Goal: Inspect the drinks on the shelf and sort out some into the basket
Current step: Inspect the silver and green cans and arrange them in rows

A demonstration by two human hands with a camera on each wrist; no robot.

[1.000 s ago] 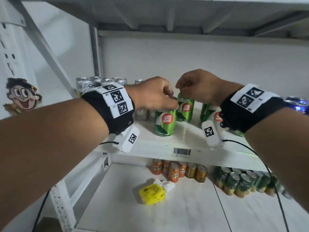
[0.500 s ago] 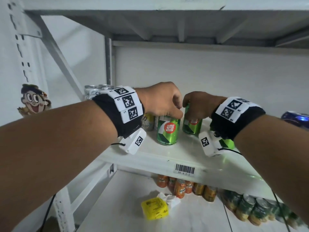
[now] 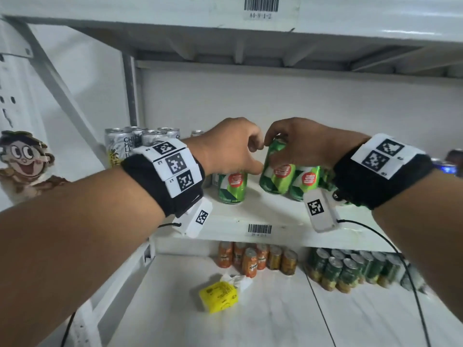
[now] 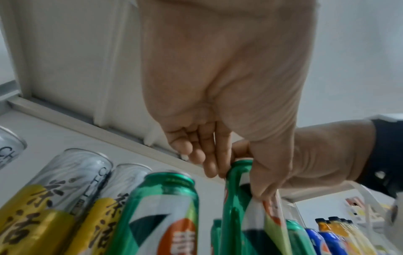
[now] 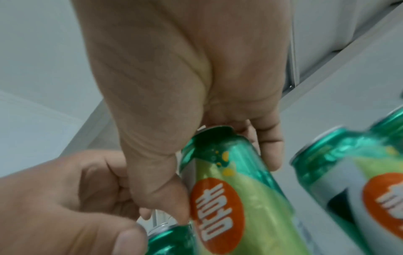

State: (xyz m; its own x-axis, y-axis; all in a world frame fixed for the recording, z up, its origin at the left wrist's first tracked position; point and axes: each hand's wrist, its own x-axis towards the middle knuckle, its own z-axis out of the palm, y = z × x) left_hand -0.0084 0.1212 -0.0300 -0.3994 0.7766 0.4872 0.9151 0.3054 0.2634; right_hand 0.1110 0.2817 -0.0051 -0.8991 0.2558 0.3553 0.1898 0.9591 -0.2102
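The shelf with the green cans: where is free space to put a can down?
On the shelf, the front strip before the green cans is bare. One level down, white board lies open around the yellow packet. Crowded: the silver cans at left, and the orange cans and dark green cans at the back.

A plain white wall (image 3: 300,101) closes off the back of a white metal shelving unit (image 3: 250,219); a grey diagonal steel brace (image 3: 57,78) crosses its left side; barcode labels (image 3: 261,3) mark the shelf edges; a cartoon-face sticker (image 3: 22,156) clings to the left upright; light is soft and even.
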